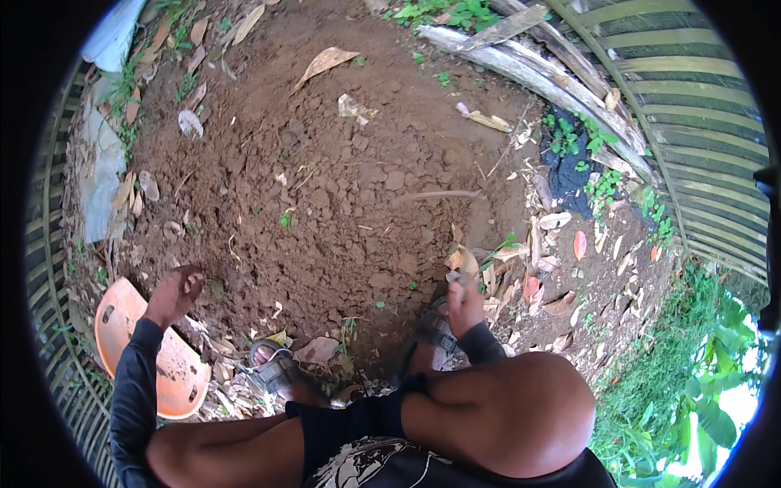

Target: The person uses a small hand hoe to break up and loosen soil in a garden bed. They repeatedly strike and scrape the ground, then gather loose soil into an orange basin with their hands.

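1. Squatting over broken brown soil [358, 220], the person reaches forward with both bare hands.
2. The left grip [172, 296] is loosely spread, fingers half curled away from the thumb, and I see nothing between them.
3. Just below that grip, on either side of its sleeve, shows a shallow orange tray [175, 376] with slots and specks of dirt; I cannot tell whether hand and rim touch.
4. The right grip [465, 309] is blurred, fingers bent; I cannot tell whether it pinches anything.
5. Right at its fingertips shows a curled tan leaf [464, 260].
6. Ahead of the right grip, over the soil, runs a thin pale streak [439, 195], too blurred to name.
7. Well beyond the right grip lies a pale log [488, 55].
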Action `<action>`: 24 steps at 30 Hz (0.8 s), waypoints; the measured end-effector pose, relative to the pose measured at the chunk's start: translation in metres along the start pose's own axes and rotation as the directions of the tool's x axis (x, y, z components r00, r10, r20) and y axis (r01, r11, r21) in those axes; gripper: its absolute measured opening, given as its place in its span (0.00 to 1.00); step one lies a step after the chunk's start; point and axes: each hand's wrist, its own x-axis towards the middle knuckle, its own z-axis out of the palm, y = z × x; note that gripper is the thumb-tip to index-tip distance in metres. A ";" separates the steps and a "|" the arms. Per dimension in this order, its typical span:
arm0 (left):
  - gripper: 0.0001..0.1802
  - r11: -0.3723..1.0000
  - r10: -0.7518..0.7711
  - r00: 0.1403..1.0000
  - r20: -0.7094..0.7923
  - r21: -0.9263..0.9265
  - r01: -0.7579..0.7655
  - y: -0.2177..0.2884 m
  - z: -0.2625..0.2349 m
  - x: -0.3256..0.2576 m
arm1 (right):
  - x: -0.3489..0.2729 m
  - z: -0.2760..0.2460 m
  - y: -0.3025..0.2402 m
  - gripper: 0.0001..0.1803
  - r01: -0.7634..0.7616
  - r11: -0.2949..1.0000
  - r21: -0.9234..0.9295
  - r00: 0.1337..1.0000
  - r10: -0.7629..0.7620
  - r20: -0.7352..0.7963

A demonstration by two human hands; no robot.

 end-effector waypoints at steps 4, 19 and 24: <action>0.13 0.959 0.270 0.963 -0.025 0.096 -0.267 0.055 -0.017 0.002 | 0.009 -0.006 -0.006 0.26 -0.044 0.997 -0.069 0.990 0.053 0.128; 0.24 0.553 0.770 0.623 0.136 0.345 -0.759 0.283 0.131 0.051 | 0.029 0.002 -0.002 0.24 -0.125 0.938 0.323 0.989 0.145 -0.040; 0.33 0.515 0.801 0.594 0.078 0.416 -0.749 0.268 0.128 0.061 | 0.007 0.006 0.013 0.23 0.107 0.987 -0.119 0.993 -0.113 -0.045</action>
